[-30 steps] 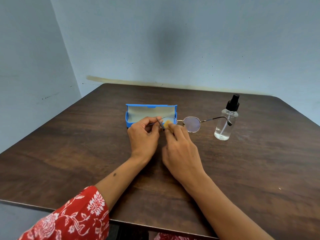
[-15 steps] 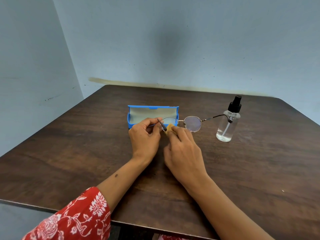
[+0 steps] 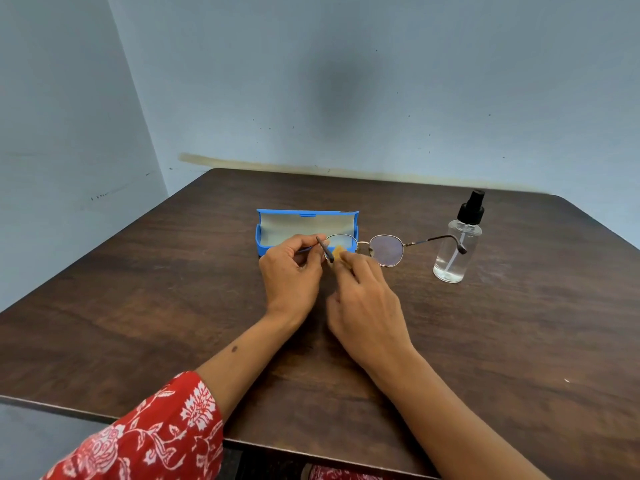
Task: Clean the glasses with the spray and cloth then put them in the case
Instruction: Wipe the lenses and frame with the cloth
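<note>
- At the frame's centre, the glasses were held by the left hand; a yellow cloth was pinched by the right hand.
- The thin frame could be bent if the lens was pressed too hard.

plain room corner: bare blue walls, one dark wooden table.

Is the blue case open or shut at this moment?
Open. The blue case sits with its lid raised, pale lining showing, nothing visible inside; the glasses remain outside it.
</note>
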The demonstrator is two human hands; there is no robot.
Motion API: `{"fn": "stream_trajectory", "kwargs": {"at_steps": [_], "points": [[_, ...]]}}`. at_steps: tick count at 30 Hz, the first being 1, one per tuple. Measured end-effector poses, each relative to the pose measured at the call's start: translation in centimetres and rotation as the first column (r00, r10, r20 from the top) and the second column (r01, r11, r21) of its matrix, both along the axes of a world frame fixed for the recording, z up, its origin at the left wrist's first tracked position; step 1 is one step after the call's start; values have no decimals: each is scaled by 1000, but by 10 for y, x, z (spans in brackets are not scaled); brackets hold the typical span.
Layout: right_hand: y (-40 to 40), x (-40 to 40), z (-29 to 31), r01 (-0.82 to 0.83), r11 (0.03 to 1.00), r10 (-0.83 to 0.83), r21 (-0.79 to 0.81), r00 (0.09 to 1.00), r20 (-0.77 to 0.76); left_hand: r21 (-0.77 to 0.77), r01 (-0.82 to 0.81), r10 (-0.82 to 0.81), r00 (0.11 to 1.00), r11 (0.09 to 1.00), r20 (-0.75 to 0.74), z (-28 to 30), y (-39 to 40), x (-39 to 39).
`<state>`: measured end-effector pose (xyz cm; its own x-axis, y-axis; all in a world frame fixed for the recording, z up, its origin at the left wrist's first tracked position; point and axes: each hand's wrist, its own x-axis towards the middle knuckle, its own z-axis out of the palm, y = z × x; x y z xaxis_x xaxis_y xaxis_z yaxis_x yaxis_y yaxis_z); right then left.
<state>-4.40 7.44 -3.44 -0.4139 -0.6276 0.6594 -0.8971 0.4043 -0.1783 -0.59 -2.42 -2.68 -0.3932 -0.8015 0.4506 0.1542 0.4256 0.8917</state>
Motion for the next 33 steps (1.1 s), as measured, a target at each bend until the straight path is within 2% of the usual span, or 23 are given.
{"fn": "stream_trajectory", "kwargs": {"at_steps": [3,7,9,14,19,23,28,33], "points": [[-2,2,-3,-92,996,92,-16,996,1,-20,-7,7,1000,1000,-2,0,1,1],[2,-2,2,-1,994,1,-107,1000,-7,-1,6,-6,1000,1000,-6,0,1,1],[1,-2,1,25,998,-27,-66,999,-22,-11,8,-8,1000,1000,-2,0,2,0],[-2,0,-2,-27,1000,27,12,999,-30,-8,-15,15,1000,1000,1,-1,0,0],[1,-3,0,66,998,-66,14,997,-34,20,11,-10,1000,1000,-24,1,2,-1],[0,1,-1,-20,999,22,29,998,-54,21,6,-5,1000,1000,-17,1,0,1],[0,-2,-1,87,996,-87,25,996,6,10,5,-5,1000,1000,-17,0,1,-1],[-2,3,0,-27,999,27,19,1000,-14,-23,-7,7,1000,1000,-4,-1,0,0]]}}
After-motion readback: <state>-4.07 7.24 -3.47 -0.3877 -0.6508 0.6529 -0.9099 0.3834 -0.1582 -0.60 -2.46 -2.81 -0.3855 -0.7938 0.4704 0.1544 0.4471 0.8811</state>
